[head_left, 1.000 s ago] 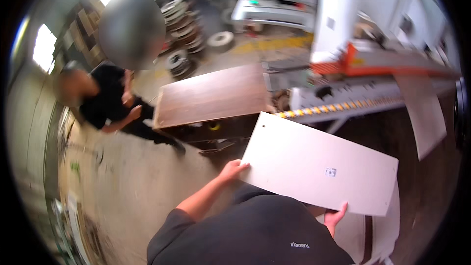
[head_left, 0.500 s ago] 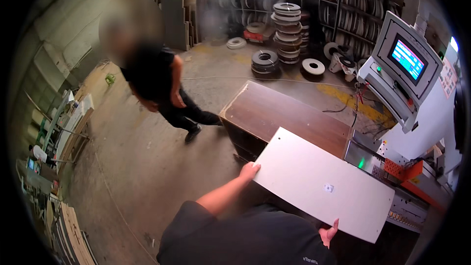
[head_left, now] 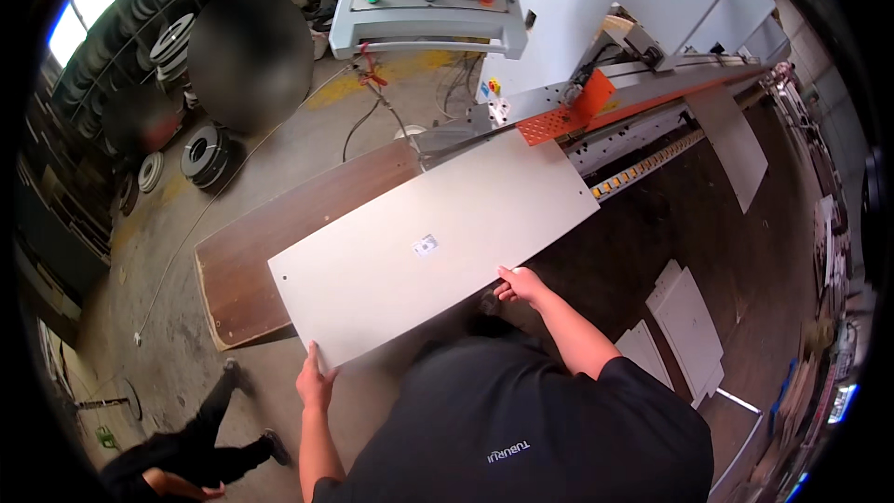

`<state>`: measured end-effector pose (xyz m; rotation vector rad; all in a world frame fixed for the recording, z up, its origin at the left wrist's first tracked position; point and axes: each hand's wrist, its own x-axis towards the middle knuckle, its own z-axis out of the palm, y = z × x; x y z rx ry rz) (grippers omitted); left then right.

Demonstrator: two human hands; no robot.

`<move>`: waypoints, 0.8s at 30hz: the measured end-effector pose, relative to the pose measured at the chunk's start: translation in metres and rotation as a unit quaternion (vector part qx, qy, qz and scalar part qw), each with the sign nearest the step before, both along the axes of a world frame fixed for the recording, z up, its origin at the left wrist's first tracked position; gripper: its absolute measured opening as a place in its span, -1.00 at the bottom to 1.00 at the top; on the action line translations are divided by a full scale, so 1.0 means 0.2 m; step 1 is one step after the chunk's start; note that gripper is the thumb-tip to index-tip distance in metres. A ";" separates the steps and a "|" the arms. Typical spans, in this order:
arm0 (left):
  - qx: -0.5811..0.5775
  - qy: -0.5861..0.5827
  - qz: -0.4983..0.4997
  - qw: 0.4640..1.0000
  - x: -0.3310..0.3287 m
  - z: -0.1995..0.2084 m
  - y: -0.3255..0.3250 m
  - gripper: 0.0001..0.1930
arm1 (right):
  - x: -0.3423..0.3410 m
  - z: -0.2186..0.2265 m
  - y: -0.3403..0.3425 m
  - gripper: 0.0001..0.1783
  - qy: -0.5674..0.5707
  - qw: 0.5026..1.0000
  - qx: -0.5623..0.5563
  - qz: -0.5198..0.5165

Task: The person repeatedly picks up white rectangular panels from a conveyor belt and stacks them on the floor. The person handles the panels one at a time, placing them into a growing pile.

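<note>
A white rectangular panel (head_left: 372, 270) with a small label (head_left: 425, 245) at its middle lies before me, partly over a brown wooden bench (head_left: 247, 265). My left hand (head_left: 317, 380) grips its near left corner, thumb on top. Farther right, my right hand (head_left: 520, 285) is closed on the near long edge; its thumb presses the upper face while the fingers underneath are partly hidden. The far right end of the panel meets the machine's metal infeed, beside a perforated orange guard (head_left: 566, 112).
Above the bench stands a control console (head_left: 428, 14). A roller rail (head_left: 647, 168) runs right toward another panel (head_left: 731, 144). More white panels (head_left: 687, 326) are stacked at lower right. Another person (head_left: 200, 447) is at lower left. Coiled rolls (head_left: 205, 156) and a cable lie on the floor.
My view has turned right toward the machine. The panel's far end has come up to the orange guard, with both hands still on it. The other person now appears at lower left.
</note>
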<state>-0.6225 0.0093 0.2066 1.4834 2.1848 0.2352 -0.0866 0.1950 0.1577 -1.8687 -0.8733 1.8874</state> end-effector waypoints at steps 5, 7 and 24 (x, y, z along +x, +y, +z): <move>0.049 -0.041 0.079 0.995 0.04 -0.04 0.18 -0.07 | 0.02 0.03 0.17 -0.43 -0.030 0.999 0.040 -0.014; 0.075 -0.031 0.080 0.993 0.05 -0.06 0.23 -0.09 | 0.01 0.00 0.18 -0.44 -0.028 0.998 0.043 -0.029; -0.016 0.047 -0.007 0.999 0.60 -0.09 0.58 -0.13 | 0.56 -0.05 0.37 -0.52 0.014 0.967 0.102 -0.232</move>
